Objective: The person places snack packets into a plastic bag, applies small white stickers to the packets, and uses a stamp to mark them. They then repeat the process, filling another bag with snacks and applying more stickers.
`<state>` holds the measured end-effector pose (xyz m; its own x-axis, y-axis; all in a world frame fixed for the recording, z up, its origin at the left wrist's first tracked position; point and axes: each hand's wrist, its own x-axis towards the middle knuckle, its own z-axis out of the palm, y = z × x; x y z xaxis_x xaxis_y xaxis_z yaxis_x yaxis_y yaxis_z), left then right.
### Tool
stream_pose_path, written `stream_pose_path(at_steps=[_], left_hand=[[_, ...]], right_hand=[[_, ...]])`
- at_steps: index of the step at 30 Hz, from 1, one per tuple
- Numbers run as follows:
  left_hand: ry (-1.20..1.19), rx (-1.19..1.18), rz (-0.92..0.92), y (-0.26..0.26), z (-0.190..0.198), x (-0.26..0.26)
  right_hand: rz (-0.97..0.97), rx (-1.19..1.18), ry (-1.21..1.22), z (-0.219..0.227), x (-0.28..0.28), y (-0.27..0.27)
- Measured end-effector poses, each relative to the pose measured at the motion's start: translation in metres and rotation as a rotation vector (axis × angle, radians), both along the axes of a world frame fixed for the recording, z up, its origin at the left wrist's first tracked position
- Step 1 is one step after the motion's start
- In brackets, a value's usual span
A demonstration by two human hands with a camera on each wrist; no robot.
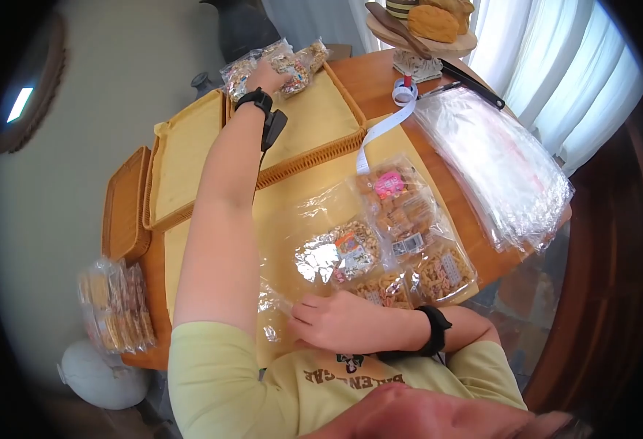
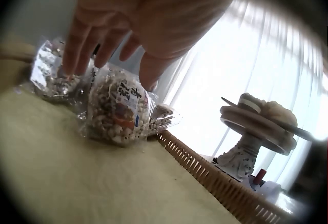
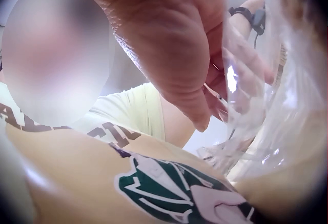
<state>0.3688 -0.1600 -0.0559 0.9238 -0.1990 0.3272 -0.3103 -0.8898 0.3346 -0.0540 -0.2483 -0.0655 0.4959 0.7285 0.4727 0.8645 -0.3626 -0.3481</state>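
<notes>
At the far end of a cloth-lined basket [image 1: 310, 157], my left hand [image 1: 267, 77] is over clear bags of puffed snacks [image 1: 296, 82]. In the left wrist view, this hand [image 2: 148, 21] has its fingers spread and hanging down, fingertips against or just above the snack bags [image 2: 119, 108]. Near my body, my right hand [image 1: 332, 322] pinches the edge of a large clear plastic bag [image 1: 277, 249] lying on the table. Inside or under its film are packaged snacks [image 1: 354, 249]. From the right wrist, my hand [image 3: 174, 44] appears with fingers curled beside clear film [image 3: 287, 116].
Two more baskets, one lined [image 1: 186, 157] and one bare [image 1: 125, 205], stand at the left. Bagged snacks [image 1: 117, 307] sit at the near left edge. To the right are a stack of clear bags [image 1: 493, 164], white tape [image 1: 384, 132] and a pedestal stand [image 1: 457, 45].
</notes>
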Motion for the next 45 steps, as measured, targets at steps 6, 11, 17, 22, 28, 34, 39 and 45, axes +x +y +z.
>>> stream_pose_path(at_steps=[6,11,17,22,28,34,39,45], left_hand=[[-0.013,-0.425,0.111,0.006,-0.057,0.080],[0.269,-0.673,0.074,-0.003,-0.030,0.020],[0.264,-0.410,0.128,-0.012,-0.066,0.048],[0.474,-0.211,0.057,-0.025,-0.040,0.017],[0.492,-0.545,-0.036,-0.024,-0.013,-0.027],[-0.142,-0.244,-0.322,0.026,0.046,-0.090],[0.079,-0.350,-0.318,0.124,0.121,-0.201],[0.656,-0.377,-0.237,0.196,0.101,-0.309]], right_hand=[[-0.035,-0.004,0.013,-0.004,-0.001,0.001],[-0.027,-0.047,0.048,-0.005,0.000,0.002],[0.005,-0.049,0.027,-0.009,0.002,0.006],[0.012,-0.053,0.023,-0.007,0.001,0.006],[0.032,-0.015,0.025,-0.011,0.001,0.007],[-0.051,0.001,0.010,-0.010,0.009,0.008],[-0.055,0.063,0.008,-0.014,0.011,0.012],[-0.117,0.127,0.056,0.003,0.009,0.008]])
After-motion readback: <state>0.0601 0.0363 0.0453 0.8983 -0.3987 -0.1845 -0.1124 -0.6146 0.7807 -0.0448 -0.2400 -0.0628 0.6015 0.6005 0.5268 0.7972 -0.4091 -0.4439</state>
